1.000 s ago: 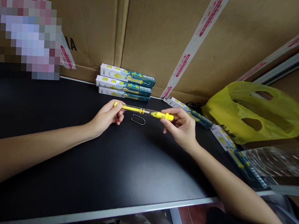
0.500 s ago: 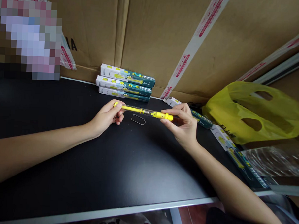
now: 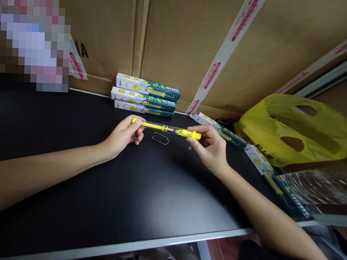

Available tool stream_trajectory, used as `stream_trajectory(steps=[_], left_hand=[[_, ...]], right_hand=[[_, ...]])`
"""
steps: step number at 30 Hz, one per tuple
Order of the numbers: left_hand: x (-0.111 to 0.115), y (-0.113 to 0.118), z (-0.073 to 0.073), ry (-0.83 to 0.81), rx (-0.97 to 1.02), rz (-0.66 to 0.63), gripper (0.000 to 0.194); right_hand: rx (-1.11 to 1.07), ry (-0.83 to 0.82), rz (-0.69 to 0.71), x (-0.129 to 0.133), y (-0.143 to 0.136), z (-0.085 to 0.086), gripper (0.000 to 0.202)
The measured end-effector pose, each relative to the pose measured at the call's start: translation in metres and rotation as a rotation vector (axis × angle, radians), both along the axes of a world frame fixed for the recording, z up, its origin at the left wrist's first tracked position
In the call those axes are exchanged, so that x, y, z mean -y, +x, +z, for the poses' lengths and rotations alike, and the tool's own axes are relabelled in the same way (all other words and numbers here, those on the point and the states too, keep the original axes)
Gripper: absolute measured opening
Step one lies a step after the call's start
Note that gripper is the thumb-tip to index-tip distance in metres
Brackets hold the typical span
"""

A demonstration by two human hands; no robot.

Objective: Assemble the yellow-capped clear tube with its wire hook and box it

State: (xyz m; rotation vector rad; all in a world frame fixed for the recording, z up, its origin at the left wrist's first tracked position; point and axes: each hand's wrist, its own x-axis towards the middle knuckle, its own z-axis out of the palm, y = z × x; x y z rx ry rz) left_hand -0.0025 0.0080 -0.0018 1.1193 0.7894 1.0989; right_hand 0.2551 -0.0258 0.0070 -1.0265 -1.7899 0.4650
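A yellow and clear tube, like a spring scale [image 3: 172, 130], is held level above the black table [image 3: 147, 205]. My left hand [image 3: 124, 136] is closed round its left end, thumb on top. The fingers of my right hand [image 3: 211, 149] pinch its yellow right end between thumb and fingertips. Just below the tube, a bent metal wire loop [image 3: 160, 138] lies on the table. Behind the hands, small printed boxes [image 3: 146, 98] are stacked against the cardboard.
Tall cardboard [image 3: 177, 38] stands along the back. At the right are a yellow plastic bag [image 3: 257, 126], clear ringed plastic [image 3: 317, 186], and two more printed boxes [image 3: 277, 184], [image 3: 229, 134]. The table's pale front edge [image 3: 145, 245] runs below the hands.
The fingers of my right hand have shifted slightly on the tube's right end. My left hand and the tube look nearly unmoved.
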Motion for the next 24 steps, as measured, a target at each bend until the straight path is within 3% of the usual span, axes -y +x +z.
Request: stream_trajectory(steps=[6, 15, 24], left_hand=[[-0.001, -0.001, -0.001, 0.008, 0.008, -0.006, 0.010], [-0.001, -0.002, -0.002, 0.016, 0.018, -0.013, 0.011], [0.000, -0.001, -0.002, 0.022, 0.021, 0.002, 0.012]], right_hand=[[-0.097, -0.123, 0.045, 0.003, -0.005, 0.004, 0.023], [-0.076, -0.099, 0.021, 0.003, -0.004, 0.003, 0.023], [0.159, 0.220, -0.156, -0.006, 0.001, 0.005, 0.022]])
